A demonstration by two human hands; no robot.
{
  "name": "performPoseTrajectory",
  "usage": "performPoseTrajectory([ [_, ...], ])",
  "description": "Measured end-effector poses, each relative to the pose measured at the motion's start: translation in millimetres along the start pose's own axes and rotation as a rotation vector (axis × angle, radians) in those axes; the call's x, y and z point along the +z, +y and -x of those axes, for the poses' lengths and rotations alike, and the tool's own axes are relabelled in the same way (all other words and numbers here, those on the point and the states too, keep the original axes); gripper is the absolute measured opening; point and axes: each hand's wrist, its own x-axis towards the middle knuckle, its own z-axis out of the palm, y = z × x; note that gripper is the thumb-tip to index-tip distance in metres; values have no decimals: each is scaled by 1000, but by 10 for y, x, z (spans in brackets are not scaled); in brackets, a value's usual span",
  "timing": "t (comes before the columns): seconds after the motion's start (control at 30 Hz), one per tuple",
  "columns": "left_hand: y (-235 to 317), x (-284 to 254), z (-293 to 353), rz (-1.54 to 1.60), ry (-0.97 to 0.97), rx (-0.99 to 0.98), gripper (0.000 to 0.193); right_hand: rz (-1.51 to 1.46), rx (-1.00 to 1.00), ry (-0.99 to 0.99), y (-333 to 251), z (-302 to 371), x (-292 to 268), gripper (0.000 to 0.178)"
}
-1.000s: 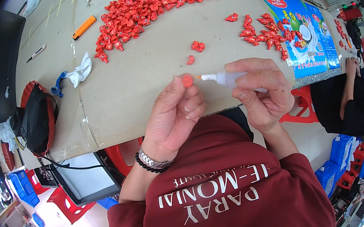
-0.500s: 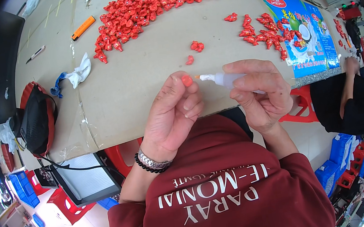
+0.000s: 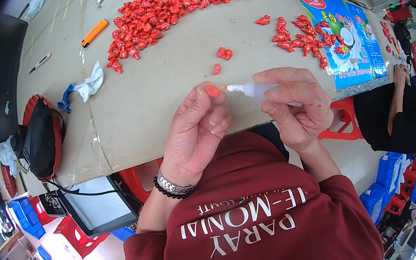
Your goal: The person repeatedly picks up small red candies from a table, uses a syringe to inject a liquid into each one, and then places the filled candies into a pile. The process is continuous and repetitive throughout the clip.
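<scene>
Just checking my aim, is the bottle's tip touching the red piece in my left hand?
Cannot tell. In the head view, the bottle's tip is close beside the red piece, but any contact or gap is too small to make out.

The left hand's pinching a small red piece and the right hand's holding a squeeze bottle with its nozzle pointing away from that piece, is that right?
Not quite: in the head view, the nozzle points toward the small red piece. The left hand pinches that piece, and the right hand holds the squeeze bottle.
</scene>
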Motion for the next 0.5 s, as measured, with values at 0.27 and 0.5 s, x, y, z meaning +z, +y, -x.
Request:
performPoseTrajectory([
  [0.27,21,-10,-5,13,2,9,14,21,-15,-9,-5,1,15,15],
  [0.5,28,-6,-6,-81,19,132,19,19,-87,19,-7,-26,-3,16],
])
